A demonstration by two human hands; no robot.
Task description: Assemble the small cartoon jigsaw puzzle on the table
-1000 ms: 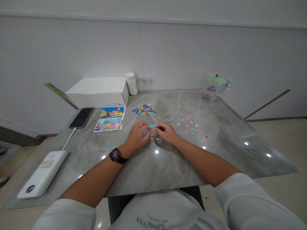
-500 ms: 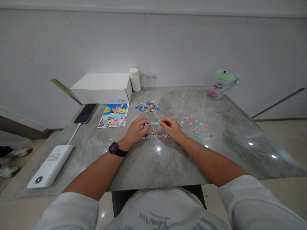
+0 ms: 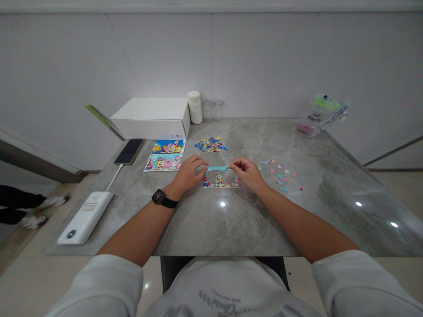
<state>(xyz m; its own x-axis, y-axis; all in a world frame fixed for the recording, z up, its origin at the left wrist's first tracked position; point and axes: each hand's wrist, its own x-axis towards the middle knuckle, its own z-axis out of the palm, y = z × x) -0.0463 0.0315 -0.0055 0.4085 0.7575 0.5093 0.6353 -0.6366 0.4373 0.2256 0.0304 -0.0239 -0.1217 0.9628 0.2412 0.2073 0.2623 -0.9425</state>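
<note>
A small, partly assembled jigsaw puzzle lies on the grey marble table between my hands. My left hand, with a black watch on the wrist, rests at the puzzle's left edge, fingers curled and touching it. At the puzzle's upper right corner, my right hand has its fingers pinched together; whether a piece is in them is not visible. A heap of loose pieces lies beyond the puzzle. Scattered pieces lie to the right of my right hand.
Two cartoon reference cards lie left of the puzzle, beside a phone cabled to a white power bank. A white box, a white jar, two clear jars and a plastic bag stand at the back. A person's feet show at far left.
My hands have drawn apart, off the middle of the puzzle to its left and right edges, uncovering it. The camera view has shifted left.
</note>
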